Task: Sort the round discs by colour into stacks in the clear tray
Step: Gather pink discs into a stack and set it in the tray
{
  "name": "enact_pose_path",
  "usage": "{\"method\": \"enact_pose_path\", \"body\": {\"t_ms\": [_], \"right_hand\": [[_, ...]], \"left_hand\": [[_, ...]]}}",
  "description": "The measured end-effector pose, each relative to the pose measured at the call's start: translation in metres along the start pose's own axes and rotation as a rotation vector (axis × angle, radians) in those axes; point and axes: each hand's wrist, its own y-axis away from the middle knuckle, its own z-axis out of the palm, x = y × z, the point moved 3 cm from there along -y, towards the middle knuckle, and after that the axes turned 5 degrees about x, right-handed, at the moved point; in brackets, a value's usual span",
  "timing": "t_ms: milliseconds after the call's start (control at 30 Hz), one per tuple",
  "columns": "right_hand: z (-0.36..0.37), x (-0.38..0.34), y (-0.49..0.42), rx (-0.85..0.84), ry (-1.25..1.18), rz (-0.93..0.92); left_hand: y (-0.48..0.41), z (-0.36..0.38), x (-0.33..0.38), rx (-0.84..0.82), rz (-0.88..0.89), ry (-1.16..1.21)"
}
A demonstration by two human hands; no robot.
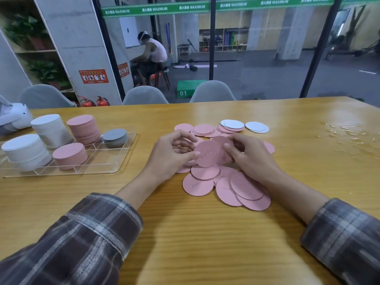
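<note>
Wooden counter (pixel 205 239) shot: left hand (pixel 170 157) and right hand (pixel 248 159) both pinch a pink disc (pixel 207 155) above the loose pile (pixel 242 188). Clear tray (pixel 107 167) already holds white, pink and grey stacks, so I'd guess past halfway, mostly pink and a few white discs (pixel 256 126) left

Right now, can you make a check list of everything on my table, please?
Surface: wooden table, wet-looking patch far right.
Job's things: clear tray holds two white stacks, two pink stacks, one grey stack; loose pink discs and loose white discs on the table.
Clutter: white device at left edge.
Hands: left hand and right hand pinch held pink discs.
Cables: nothing seen.
Surroundings: grey chairs, fire extinguishers, a seated person beyond glass.
</note>
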Motion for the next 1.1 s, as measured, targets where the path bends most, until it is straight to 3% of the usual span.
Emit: {"method": "enact_pose_path", "body": {"t_ms": [300, 467, 600, 733, 1100], "right_hand": [[0.012, -0.006, 0.004, -0.152, -0.012, -0.077], [0.015, -0.008, 0.004, -0.126, 0.030, -0.120], [0.012, -0.005, 0.003, -0.089, 0.028, -0.088], [0.008, -0.002, 0.003, -0.038, 0.044, -0.046], [0.005, 0.001, 0.002, 0.028, 0.075, -0.029]], "left_hand": [[0.003, 0.008, 0.001, 0.105, 0.113, -0.043], [0.003, 0.010, 0.001, 0.096, 0.133, -0.080], [-0.003, -0.002, -0.007, 0.113, 0.161, -0.349], [-0.008, -0.012, -0.030, -0.063, 0.008, -0.673], [-0.006, -0.014, -0.022, -0.097, -0.023, -0.491]]}}
